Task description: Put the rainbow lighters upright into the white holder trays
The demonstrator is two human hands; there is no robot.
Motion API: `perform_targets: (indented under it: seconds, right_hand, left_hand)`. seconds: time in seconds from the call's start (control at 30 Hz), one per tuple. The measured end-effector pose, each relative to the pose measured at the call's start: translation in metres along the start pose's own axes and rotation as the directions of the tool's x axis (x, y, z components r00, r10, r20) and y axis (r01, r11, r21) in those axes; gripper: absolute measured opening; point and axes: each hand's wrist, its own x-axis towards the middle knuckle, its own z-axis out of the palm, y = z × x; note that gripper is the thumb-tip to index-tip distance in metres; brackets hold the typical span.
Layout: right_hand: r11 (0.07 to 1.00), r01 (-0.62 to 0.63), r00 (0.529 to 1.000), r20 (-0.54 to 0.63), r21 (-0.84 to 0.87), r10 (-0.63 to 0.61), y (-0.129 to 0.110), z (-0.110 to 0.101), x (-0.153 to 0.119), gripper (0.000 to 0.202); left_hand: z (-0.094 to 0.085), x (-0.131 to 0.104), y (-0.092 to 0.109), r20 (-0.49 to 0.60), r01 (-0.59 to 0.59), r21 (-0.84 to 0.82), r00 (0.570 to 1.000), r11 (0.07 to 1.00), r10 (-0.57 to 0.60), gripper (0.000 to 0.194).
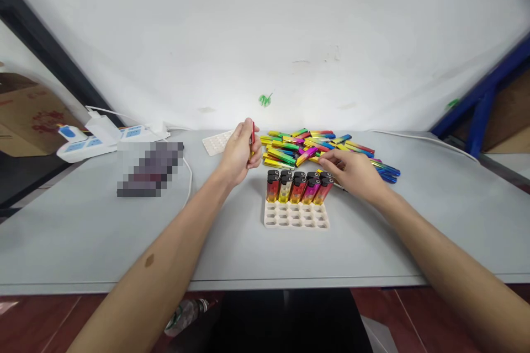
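My left hand (242,151) is raised over the table, its fingers wrapped around a lighter (253,133) whose red side shows. My right hand (351,171) reaches into a loose pile of shiny multicoloured lighters (284,154). Its thumb and fingertips come together at a yellow lighter at the pile's near edge; the contact is partly hidden. Between my hands stands a cream tray (296,226) with oval holes. Several black-topped lighters (298,190) stand upright in its far rows, red, yellow and purple; the holes in its near rows are bare.
A second holed tray (214,144) lies behind my left hand. To the left are a blurred-out dark object (151,171), a white power strip (97,143) and a white cable (190,176). The white wall bounds the back, and blue metal framing (482,116) stands at right.
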Motion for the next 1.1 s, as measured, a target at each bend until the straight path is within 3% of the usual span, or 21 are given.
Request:
perform_targets:
  seconds: [0.17, 0.43, 0.7, 1.0, 1.1]
  right_hand:
    - [1.0, 0.0, 1.0, 0.018, -0.008, 0.0, -0.0007, -0.0005, 0.0003, 0.033]
    - [0.999, 0.021, 1.0, 0.022, -0.041, -0.02, 0.0002, 0.0003, 0.0001, 0.032]
    - [0.999, 0.024, 0.999, 0.03, -0.035, -0.023, 0.0002, 0.0008, 0.0006, 0.029]
    - [1.0, 0.015, 0.999, 0.035, -0.016, -0.014, 0.0, 0.002, 0.0001, 0.029]
    - [1.0, 0.026, 0.999, 0.036, -0.009, -0.026, 0.0005, 0.0025, 0.0001, 0.028]
  left_hand:
    - [-0.0028, 0.0023, -0.0002, -0.004, 0.038, -0.012, 0.999, 0.999, -0.038, 0.059]
    - [0.0013, 0.0018, 0.0054, -0.138, 0.09, 0.029, 0.987, 0.996, -0.085, 0.047]
    - [0.0039, -0.0003, 0.0095, -0.139, 0.052, -0.01, 0.989, 0.999, -0.053, 0.032]
    - [0.0019, -0.0005, 0.0022, -0.141, 0.071, 0.027, 0.988, 0.997, -0.067, 0.056]
    - [0.003, -0.0004, 0.0022, -0.145, 0.085, 0.039, 0.986, 0.996, -0.078, 0.052]
